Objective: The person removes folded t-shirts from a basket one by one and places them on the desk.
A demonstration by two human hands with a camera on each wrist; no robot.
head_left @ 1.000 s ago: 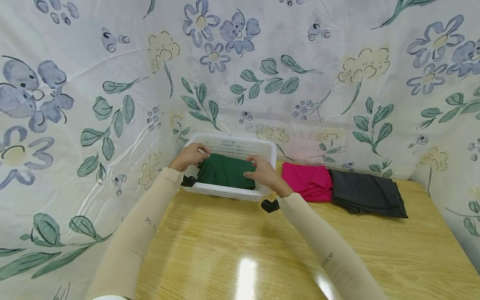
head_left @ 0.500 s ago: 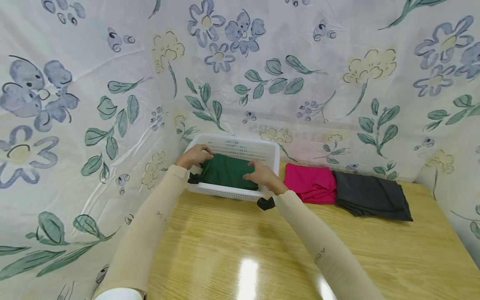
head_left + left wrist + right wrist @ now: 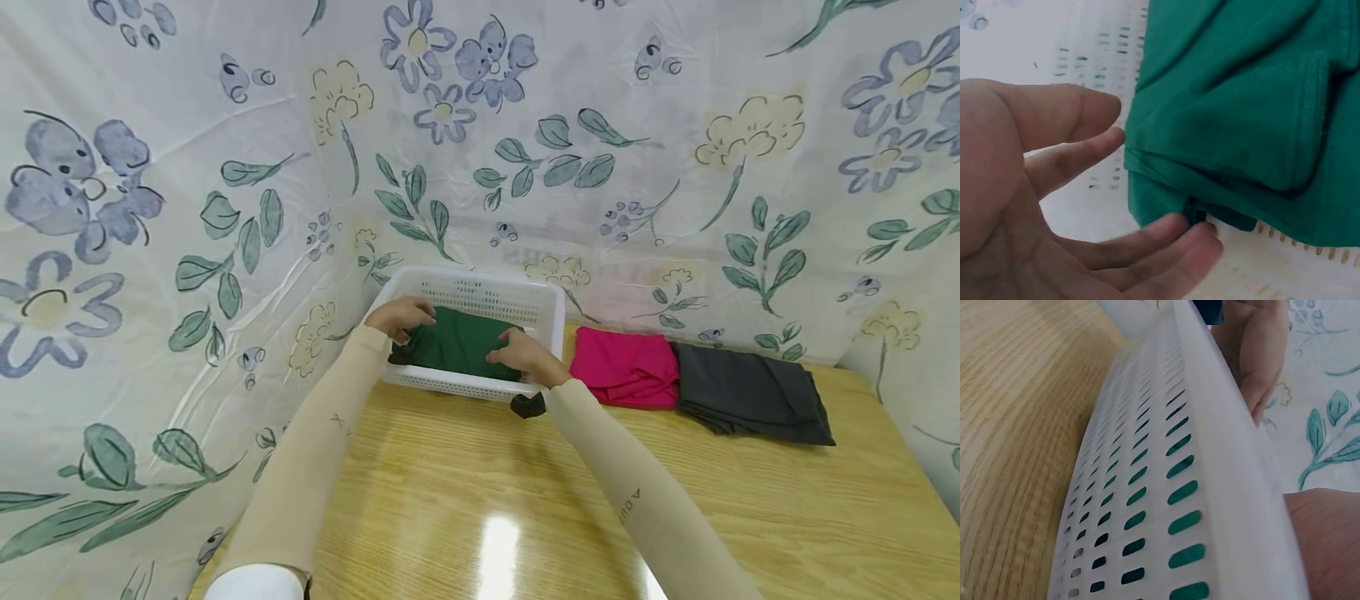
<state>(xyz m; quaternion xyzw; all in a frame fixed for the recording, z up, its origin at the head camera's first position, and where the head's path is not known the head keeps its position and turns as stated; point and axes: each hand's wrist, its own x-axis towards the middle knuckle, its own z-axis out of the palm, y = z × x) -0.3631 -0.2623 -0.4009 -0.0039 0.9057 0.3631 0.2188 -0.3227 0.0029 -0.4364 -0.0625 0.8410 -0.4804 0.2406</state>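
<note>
A folded green garment (image 3: 468,342), perhaps a shirt, lies inside a white perforated plastic basket (image 3: 450,382). My left hand (image 3: 402,315) is over the basket's left end. In the left wrist view, this hand (image 3: 1019,206) has its fingers spread beside the folded edge of the green cloth (image 3: 1229,119), fingertips close to it; contact is unclear. Over the cloth's right end is my right hand (image 3: 528,357), thumb and fingers apart, holding nothing visible. The basket rim (image 3: 1229,456) hides most of the right hand (image 3: 1329,550) in the right wrist view.
To the basket's right, a folded pink cloth (image 3: 624,367) and a folded dark grey cloth (image 3: 750,392) lie side by side on the wooden table (image 3: 600,533). A floral sheet (image 3: 585,208) hangs behind the table and along its left side.
The head view has shifted slightly. My left hand has moved a little further into the basket, and my right hand has edged left over the green garment. The garment looks the same.
</note>
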